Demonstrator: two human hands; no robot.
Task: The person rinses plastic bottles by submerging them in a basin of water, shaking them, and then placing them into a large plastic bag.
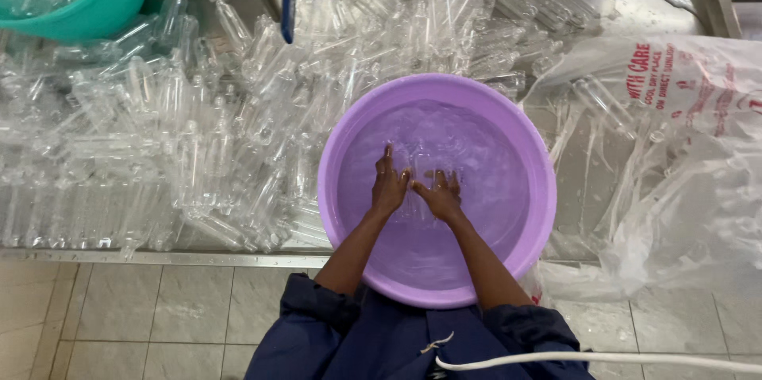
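Note:
A round purple basin full of water stands at the front edge of a steel table. Both of my hands are under the water at its middle. My left hand points away from me with its fingers close together. My right hand lies beside it, touching it, fingers slightly spread. A faint clear shape shows in the water between and under the hands, but ripples blur it, so I cannot tell whether either hand grips anything. My dark blue sleeves are pushed up to the elbows.
A big heap of clear plastic bottles covers the steel table to the left and behind the basin. A teal basin holding more bottles sits at the back left. A crumpled clear plastic bag lies to the right. A white cable crosses near my body.

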